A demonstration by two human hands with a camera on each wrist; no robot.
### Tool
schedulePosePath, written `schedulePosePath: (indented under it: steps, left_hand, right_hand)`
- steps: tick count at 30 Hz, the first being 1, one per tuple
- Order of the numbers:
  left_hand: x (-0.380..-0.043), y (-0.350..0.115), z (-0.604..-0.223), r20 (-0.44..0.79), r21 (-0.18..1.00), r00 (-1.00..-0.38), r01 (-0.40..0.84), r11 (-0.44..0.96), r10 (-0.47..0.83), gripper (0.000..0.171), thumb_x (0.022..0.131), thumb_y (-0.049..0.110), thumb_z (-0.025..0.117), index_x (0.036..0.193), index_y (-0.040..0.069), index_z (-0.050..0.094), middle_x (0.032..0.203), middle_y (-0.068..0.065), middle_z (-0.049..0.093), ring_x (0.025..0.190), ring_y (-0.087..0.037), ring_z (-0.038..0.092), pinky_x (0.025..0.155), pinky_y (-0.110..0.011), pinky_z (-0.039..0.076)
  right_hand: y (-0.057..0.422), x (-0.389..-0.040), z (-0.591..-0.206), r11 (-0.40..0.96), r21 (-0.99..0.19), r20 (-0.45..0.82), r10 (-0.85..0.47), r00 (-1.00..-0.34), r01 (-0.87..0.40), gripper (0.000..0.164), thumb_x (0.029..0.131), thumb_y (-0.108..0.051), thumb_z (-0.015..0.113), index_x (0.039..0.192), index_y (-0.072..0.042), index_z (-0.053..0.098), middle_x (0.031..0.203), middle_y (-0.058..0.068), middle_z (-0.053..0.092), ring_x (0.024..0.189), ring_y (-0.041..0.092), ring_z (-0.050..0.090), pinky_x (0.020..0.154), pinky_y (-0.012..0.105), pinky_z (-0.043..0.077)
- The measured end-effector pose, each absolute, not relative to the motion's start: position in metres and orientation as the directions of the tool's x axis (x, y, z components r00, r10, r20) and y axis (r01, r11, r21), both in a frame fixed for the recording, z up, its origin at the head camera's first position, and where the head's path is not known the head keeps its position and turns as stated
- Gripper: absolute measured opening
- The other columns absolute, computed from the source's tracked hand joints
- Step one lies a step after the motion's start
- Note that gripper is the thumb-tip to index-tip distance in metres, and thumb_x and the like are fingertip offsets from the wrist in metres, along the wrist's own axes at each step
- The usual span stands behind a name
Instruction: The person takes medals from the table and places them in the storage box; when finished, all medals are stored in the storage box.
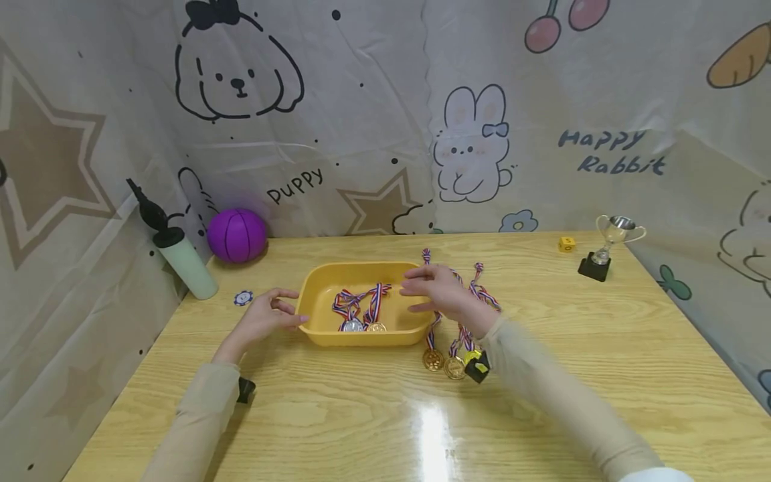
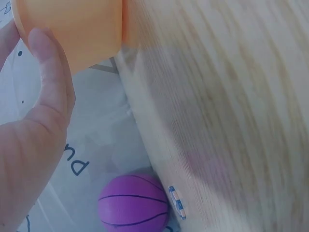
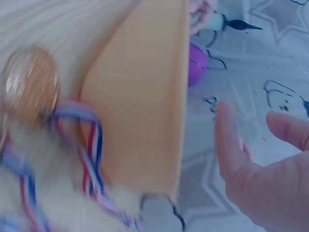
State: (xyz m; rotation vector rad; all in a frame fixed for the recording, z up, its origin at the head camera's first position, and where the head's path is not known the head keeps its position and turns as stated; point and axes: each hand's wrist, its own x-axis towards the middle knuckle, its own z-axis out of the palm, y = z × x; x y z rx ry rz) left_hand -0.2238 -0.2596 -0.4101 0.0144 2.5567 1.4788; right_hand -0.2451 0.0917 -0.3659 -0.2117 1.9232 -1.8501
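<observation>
At the left end of a yellow plastic basin [image 1: 361, 339], my left hand [image 1: 268, 318] grips the rim. Its thumb and fingers lie on either side of that rim, and the basin's wall [image 2: 91, 29] fills the top of the left wrist view. Over the basin's right end, my right hand [image 1: 442, 291] hovers with loosely bent fingers and nothing between them. Inside the basin lie a silver medal [image 1: 353, 325] and a gold medal [image 1: 377, 327] on striped ribbons. Right of it, under my right forearm, are more gold medals [image 1: 432, 359] with red, white and blue ribbons.
A purple ball [image 1: 237, 235] and a pale green hand pump [image 1: 187, 264] stand at the back left, near a round chip [image 1: 243, 298]. At the back right are a small trophy cup [image 1: 614, 234] and a yellow die [image 1: 566, 244].
</observation>
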Motion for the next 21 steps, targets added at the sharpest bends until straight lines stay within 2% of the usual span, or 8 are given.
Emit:
schedulePosePath:
  steps: [4,7,10,12,17,21]
  left_hand:
    - [-0.225,-0.260,-0.409,-0.168,0.861,-0.981,-0.097,0.499,0.097,0.070,0.078,0.025,0.080,0.135,0.001,0.046,0.104,-0.015,0.058,0.077,-0.018,0.067,0.078,-0.032,0.059]
    - [-0.225,-0.260,-0.410,-0.176,0.868,-0.979,-0.106,0.485,0.101,0.071,0.078,0.023,0.081,0.135,0.000,0.046,0.105,-0.015,0.057,0.077,-0.017,0.065,0.079,-0.034,0.060]
    - [-0.224,-0.260,-0.412,-0.158,0.880,-0.981,-0.089,0.467,0.111,0.070,0.078,0.020,0.080,0.135,-0.003,0.046,0.105,-0.016,0.056,0.077,-0.016,0.064,0.079,-0.037,0.061]
    - [-0.224,-0.260,-0.411,-0.141,0.883,-0.983,-0.070,0.464,0.121,0.069,0.079,0.019,0.079,0.135,-0.004,0.045,0.106,-0.019,0.056,0.077,-0.016,0.063,0.079,-0.037,0.061]
    - [-0.225,-0.260,-0.410,-0.134,0.892,-0.982,-0.062,0.448,0.130,0.071,0.079,0.018,0.080,0.136,-0.005,0.044,0.117,-0.024,0.055,0.086,-0.017,0.064,0.080,-0.037,0.061]
    - [-0.223,-0.261,-0.411,-0.131,0.902,-0.981,-0.059,0.427,0.142,0.074,0.079,0.018,0.080,0.137,-0.006,0.042,0.125,-0.025,0.051,0.096,-0.019,0.064,0.080,-0.035,0.060]
  right_hand:
    - [0.128,-0.243,-0.363,0.151,-0.978,-0.191,-0.397,-0.897,0.142,0.044,0.098,-0.013,0.052,0.136,0.007,0.040,0.134,0.026,0.047,0.105,0.024,0.064,0.083,0.037,0.060]
    - [0.157,-0.242,-0.372,0.236,-0.962,-0.214,-0.360,-0.908,0.134,0.045,0.097,-0.015,0.056,0.133,0.008,0.043,0.120,0.021,0.059,0.091,0.016,0.067,0.071,0.030,0.061]
    - [0.182,-0.240,-0.386,0.325,-0.932,-0.263,-0.303,-0.916,0.160,0.044,0.095,-0.018,0.058,0.128,0.008,0.047,0.109,0.013,0.063,0.086,0.015,0.067,0.065,0.029,0.061]
    - [0.197,-0.238,-0.395,0.359,-0.915,-0.286,-0.263,-0.922,0.181,0.043,0.094,-0.018,0.059,0.126,0.009,0.048,0.107,0.015,0.064,0.087,0.017,0.066,0.067,0.031,0.061]
    - [0.225,-0.228,-0.412,0.404,-0.879,-0.347,-0.182,-0.920,0.251,0.045,0.093,-0.017,0.060,0.126,0.011,0.047,0.112,0.018,0.063,0.091,0.016,0.064,0.072,0.035,0.061]
    - [0.238,-0.220,-0.418,0.448,-0.848,-0.390,-0.163,-0.906,0.284,0.050,0.093,-0.019,0.060,0.129,0.012,0.044,0.116,0.022,0.063,0.094,0.018,0.065,0.071,0.037,0.061]
